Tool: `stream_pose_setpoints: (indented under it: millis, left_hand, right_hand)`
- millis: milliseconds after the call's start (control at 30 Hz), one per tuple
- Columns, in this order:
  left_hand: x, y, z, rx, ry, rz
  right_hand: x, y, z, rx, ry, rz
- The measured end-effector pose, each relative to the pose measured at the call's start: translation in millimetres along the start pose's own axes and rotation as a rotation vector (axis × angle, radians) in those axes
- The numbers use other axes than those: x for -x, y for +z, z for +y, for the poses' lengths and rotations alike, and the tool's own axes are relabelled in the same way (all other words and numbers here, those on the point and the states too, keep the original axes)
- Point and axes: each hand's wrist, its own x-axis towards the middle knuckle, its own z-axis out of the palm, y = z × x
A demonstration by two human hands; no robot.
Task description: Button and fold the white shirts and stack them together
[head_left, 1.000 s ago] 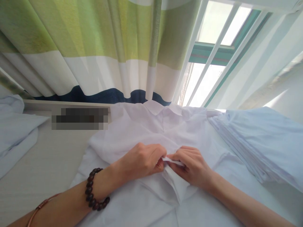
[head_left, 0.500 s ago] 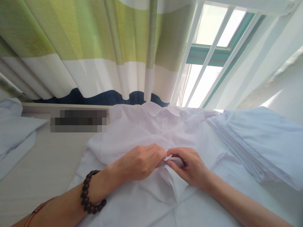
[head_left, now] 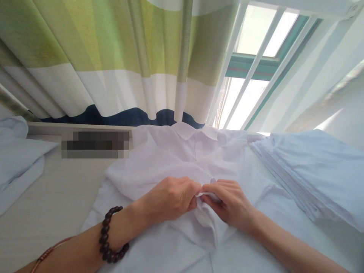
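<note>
A white collared shirt (head_left: pixel 159 155) lies spread out, its collar at the far edge near the curtain. Over the middle of its front, my left hand (head_left: pixel 178 197) pinches a raised fold of the cloth, with a dark beaded bracelet on that wrist. Close against it, my right hand (head_left: pixel 229 201) grips the same fold between thumb and fingers. The fingertips of both hands nearly touch. Below them the cloth is bunched and hangs in a loose flap. Any button between the fingers is hidden.
On the right lies a stack of folded white garments (head_left: pixel 318 163). More white cloth (head_left: pixel 19 159) is heaped at the left edge. A blurred dark object (head_left: pixel 95 145) sits on the pale surface (head_left: pixel 65 189). Behind hang a green and white curtain (head_left: pixel 113 49) and white bars (head_left: pixel 253 72).
My fingers have shifted slightly on the pinched fold, and my right hand's fingers are more closed over it. The flap below has moved a little to the right.
</note>
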Motion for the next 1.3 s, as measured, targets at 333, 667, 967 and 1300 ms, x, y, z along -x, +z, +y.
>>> stream_pose_setpoints:
  millis: [333, 667, 967, 1300]
  left_hand:
    - [0.4, -4.7, -10.1, 0.724, -0.411, -0.043]
    - [-0.8, -2.4, -8.3, 0.781, -0.396, 0.041]
    - [-1.4, 2.3, -8.5, 0.645, -0.289, 0.073]
    - [1.8, 0.3, -7.9, 0.264, -0.067, 0.118]
  right_hand:
    - [-1.3, -2.3, 1.5, -0.001, -0.005, 0.052]
    - [-4.0, -5.3, 3.4, -0.012, -0.014, 0.018]
    - [-1.6, -3.2, 6.5, -0.070, 0.039, 0.053]
    - [1.0, -3.3, 12.8, -0.070, 0.065, 0.010]
